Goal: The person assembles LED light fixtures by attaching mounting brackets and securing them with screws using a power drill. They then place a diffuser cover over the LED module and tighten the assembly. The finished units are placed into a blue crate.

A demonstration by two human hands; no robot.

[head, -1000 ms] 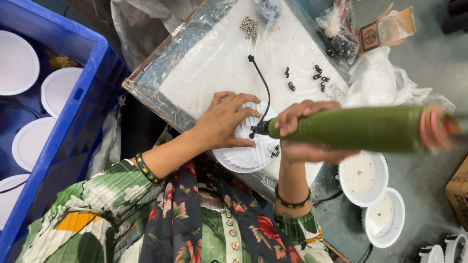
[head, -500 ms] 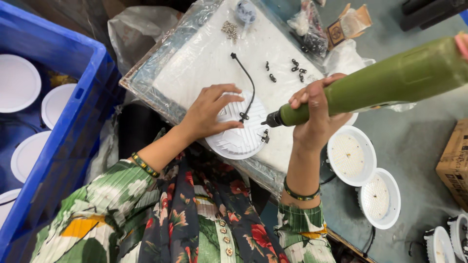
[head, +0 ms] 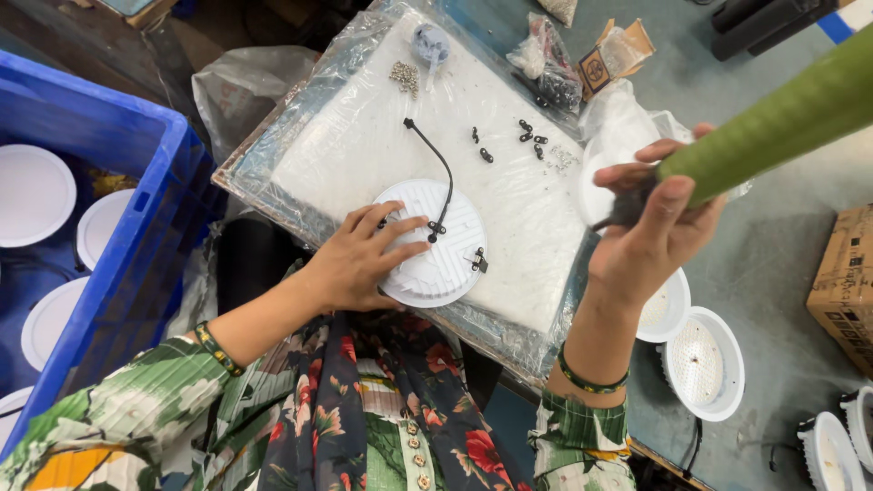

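My left hand (head: 357, 263) rests flat on the left side of a round white lamp housing (head: 439, 245) lying back-up on a white foam board (head: 382, 136). A thin black cable (head: 438, 162) runs from the housing's middle up across the board. My right hand (head: 647, 238) is lifted off to the right of the board, gripping a green electric screwdriver (head: 782, 116) whose body angles up to the top right corner. Its dark tip is beside my fingers, away from the housing.
A blue crate (head: 109, 227) at left holds several white round lamp covers (head: 35, 194). Small black clips (head: 527, 138) and a pile of screws (head: 406, 77) lie on the board. Finished white lamps (head: 702, 362) sit on the floor at right, near a cardboard box (head: 846, 291).
My right hand has lifted the green screwdriver up and to the right, off the lamp housing. My left hand stays on the housing.
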